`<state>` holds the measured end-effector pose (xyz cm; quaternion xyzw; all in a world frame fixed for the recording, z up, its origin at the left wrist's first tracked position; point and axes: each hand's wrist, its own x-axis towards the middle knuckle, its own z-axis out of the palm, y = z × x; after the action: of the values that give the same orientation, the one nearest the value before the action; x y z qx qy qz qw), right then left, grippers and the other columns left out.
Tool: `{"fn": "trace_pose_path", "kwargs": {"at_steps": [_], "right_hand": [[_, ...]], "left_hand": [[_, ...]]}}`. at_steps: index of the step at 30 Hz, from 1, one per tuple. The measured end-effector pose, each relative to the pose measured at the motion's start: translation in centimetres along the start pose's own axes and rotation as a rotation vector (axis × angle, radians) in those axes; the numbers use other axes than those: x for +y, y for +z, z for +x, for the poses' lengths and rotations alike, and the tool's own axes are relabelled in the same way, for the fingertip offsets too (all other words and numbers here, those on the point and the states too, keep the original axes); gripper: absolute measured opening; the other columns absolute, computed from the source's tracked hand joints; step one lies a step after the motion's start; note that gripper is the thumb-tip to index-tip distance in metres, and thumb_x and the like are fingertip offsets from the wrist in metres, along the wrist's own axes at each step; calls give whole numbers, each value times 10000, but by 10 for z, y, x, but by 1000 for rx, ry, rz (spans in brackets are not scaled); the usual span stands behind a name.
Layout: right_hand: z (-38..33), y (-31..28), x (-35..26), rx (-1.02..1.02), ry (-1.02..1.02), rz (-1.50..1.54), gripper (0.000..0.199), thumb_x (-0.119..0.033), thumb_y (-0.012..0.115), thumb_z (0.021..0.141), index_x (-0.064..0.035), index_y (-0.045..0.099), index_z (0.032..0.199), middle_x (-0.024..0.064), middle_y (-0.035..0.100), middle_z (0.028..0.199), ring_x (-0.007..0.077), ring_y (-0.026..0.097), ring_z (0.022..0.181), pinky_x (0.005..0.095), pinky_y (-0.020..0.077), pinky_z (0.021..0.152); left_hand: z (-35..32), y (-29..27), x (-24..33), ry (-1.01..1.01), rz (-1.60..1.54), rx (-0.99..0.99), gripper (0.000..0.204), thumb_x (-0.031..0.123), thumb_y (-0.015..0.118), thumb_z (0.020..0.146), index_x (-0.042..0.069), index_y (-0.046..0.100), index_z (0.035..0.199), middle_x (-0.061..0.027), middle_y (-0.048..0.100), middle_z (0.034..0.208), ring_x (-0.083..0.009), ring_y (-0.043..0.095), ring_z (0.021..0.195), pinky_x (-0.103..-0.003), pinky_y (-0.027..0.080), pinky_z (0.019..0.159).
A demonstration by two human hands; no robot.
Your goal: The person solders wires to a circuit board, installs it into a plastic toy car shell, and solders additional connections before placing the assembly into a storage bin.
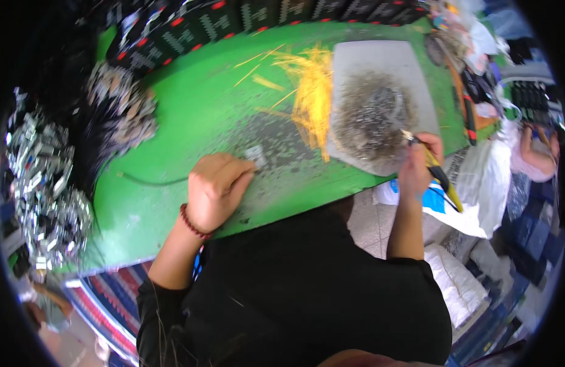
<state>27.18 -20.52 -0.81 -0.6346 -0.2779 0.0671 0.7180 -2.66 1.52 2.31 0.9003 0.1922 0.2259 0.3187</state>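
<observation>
My left hand (218, 183), with a red bead bracelet at the wrist, is closed over a dark cable (151, 182) above the green table. The cable's free end trails left, and a small silvery-white piece (255, 156) shows just past my fingertips. Whether that piece joins the cable is hidden by the fingers. My right hand (418, 165) grips a yellow-and-black hand tool (440, 176), its metal tip (407, 134) pointing up and left over a grey board (355, 55). A heap of fine dark and silvery bits (377, 116) covers the board's middle.
Yellow strips (313, 92) lie left of the board on the green table (197, 92). Black boxes with red marks (258, 15) line the far edge. Bundled silvery-ended cables (47, 183) pile up at left. Red-and-black handles (470, 119) lie at right. Other people sit at both sides.
</observation>
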Motion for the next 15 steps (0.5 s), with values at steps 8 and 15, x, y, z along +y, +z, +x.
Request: {"fn": "trace_pose_path", "kwargs": {"at_steps": [8,15], "right_hand": [[-54,86,-25,-439,77,139,235,-128,675,779,-32,502,907,56,519,811,105,443,705,245,352,638],[-76,118,-15,-516,90,160,189,-50,664,771,-10,523,890,86,557,812,101,467,680,247,375,607]], "left_hand": [[-17,6,3,-111,154,160,109,67,741,693,101,657,752,-35,603,820,-235,573,781,-370,423,714],[-16,21,-3,-62,269,223,116,84,716,677,105,604,696,-15,581,828,-207,553,775,-371,377,718]]}}
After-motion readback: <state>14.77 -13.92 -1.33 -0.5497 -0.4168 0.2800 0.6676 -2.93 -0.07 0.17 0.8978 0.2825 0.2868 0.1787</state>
